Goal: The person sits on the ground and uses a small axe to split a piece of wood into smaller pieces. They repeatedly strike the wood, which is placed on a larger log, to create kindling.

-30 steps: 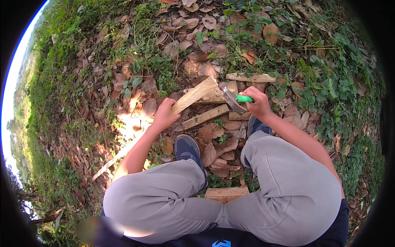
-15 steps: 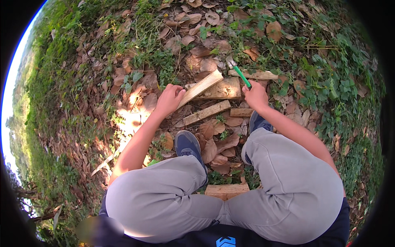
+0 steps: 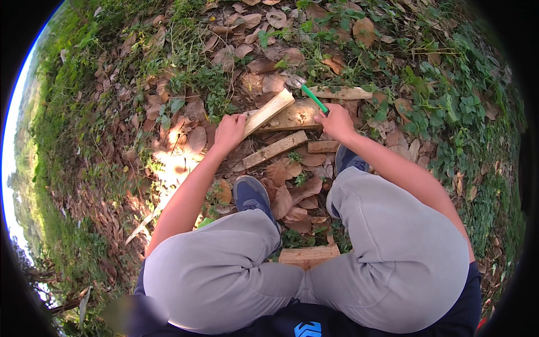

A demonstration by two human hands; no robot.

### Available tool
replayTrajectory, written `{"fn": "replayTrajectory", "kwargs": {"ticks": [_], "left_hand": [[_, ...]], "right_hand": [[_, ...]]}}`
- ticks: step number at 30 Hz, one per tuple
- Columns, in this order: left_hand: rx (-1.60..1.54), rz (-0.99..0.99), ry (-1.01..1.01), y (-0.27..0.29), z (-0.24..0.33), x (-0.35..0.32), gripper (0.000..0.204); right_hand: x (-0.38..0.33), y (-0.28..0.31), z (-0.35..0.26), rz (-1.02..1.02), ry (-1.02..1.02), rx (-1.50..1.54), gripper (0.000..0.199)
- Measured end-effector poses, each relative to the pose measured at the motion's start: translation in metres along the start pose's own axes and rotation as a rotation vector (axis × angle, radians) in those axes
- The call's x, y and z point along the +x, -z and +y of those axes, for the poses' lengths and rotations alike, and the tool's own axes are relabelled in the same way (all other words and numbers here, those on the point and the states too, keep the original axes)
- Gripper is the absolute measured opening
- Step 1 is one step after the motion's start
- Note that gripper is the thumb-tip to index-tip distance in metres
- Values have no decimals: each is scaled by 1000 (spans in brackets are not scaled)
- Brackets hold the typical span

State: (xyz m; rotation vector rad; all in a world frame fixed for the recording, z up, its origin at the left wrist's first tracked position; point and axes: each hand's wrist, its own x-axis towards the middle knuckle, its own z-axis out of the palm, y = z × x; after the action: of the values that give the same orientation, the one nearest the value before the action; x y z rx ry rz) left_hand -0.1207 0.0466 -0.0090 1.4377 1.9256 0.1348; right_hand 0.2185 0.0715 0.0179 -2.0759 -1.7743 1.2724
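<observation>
My left hand [image 3: 229,132] is closed round the near end of a pale wooden strip [image 3: 270,112], whose far end tilts up to the right. Beneath the strip lies a thicker wooden block [image 3: 295,116] on the leaves. In my right hand [image 3: 338,122] is a hammer [image 3: 314,98] with a green handle and a metal head. The fingers wrap the handle's lower part. The hammer's head is just beyond the strip's far end, and I cannot tell whether the two touch.
Closer to my shoes lie another wooden strip [image 3: 275,150] and a short wooden piece [image 3: 323,146]. A split piece [image 3: 345,93] lies behind the block. Between my legs is a wooden block [image 3: 309,256]. Dry leaves [image 3: 292,199] and green plants [image 3: 443,106] cover the ground.
The hammer has moved left, its head nearer the strip's far end. My left hand stays at the strip. The whole view has shifted slightly.
</observation>
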Motion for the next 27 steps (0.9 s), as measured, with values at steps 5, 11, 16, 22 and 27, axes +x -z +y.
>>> {"fn": "replayTrajectory", "kwargs": {"ticks": [5,11,16,22,27], "left_hand": [[-164,28,45,-7,2,4,54],[-252,11,133,0,19,-2,57],[-86,61,252,-3,35,-21,66],[-127,78,251,-9,26,-28,67],[-133,67,315,-7,32,-43,70]], "right_hand": [[4,2,3,-47,-68,20,30],[6,6,2,-43,-44,-42,31],[7,7,-9,-1,-1,-74,30],[31,8,-12,12,-157,-28,38],[25,8,-18,-8,-203,4,40]]}}
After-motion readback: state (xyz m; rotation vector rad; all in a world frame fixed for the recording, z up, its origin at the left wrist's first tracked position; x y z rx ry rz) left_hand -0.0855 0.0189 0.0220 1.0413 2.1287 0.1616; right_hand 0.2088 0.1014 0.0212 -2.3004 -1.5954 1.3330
